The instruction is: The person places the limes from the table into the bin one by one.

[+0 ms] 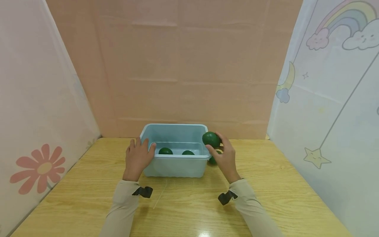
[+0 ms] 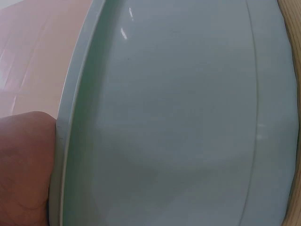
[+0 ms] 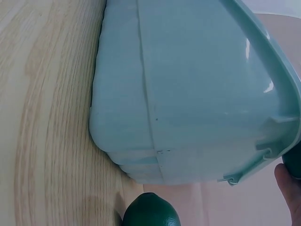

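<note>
Currently: two hands, one tub, four green balls visible. Left hand (image 1: 137,160) rests on the near-left corner of the light blue tub (image 1: 177,166), thumb hooked over the rim, fingers fairly straight along the outer wall; it grips nothing else. Right hand (image 1: 225,157) pinches one dark green ball (image 1: 211,139) between thumb and fingertips, right at the tub's right rim, level with the top edge. A second ball (image 3: 151,211) sits on the table just below that hand, beside the tub's right wall. Two more balls (image 1: 165,151) lie inside the tub, between the hands, toward its near wall.

Surface: light wood-grain table (image 1: 281,184). Beyond the hands: plain pink backdrop; left panel has a flower print (image 1: 39,168), right panel has rainbow, cloud, moon and stars.
</note>
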Action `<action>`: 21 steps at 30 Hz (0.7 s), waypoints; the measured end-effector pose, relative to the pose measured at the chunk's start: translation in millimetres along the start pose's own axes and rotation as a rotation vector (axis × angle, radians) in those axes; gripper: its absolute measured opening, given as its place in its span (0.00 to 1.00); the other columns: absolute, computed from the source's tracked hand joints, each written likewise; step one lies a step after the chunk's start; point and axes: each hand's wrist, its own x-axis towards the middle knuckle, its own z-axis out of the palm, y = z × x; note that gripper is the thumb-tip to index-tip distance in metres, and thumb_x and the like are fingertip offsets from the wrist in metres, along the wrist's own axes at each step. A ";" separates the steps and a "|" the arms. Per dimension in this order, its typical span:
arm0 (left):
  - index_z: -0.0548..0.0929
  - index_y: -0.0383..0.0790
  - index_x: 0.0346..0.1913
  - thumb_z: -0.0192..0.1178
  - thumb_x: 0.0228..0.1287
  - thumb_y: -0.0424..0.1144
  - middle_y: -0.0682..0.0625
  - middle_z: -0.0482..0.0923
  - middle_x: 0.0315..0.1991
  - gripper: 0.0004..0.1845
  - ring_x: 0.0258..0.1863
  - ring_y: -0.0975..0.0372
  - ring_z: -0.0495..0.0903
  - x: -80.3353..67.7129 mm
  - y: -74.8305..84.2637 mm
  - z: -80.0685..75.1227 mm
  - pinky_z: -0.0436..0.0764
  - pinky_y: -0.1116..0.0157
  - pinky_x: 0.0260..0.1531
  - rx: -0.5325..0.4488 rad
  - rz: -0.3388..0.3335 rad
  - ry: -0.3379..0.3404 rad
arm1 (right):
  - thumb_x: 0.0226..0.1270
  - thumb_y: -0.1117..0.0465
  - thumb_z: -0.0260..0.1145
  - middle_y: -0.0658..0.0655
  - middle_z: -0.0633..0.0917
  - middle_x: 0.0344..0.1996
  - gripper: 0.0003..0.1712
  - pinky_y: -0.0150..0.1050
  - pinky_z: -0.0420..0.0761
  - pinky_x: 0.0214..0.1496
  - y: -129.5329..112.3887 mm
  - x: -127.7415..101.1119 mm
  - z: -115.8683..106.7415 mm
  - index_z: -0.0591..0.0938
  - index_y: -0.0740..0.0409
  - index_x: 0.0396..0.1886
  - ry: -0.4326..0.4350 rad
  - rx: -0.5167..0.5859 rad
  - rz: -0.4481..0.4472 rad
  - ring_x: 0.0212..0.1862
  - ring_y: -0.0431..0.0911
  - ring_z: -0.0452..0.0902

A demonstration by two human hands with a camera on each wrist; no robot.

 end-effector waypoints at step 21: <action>0.65 0.29 0.72 0.40 0.80 0.51 0.24 0.50 0.74 0.32 0.74 0.30 0.43 -0.3 1.0 -1.5 0.53 0.33 0.67 -0.004 0.009 0.018 | 0.58 0.61 0.78 0.61 0.82 0.55 0.34 0.52 0.83 0.49 -1.9 0.2 6.7 0.76 0.61 0.64 -0.029 -0.019 -0.045 0.52 0.53 0.80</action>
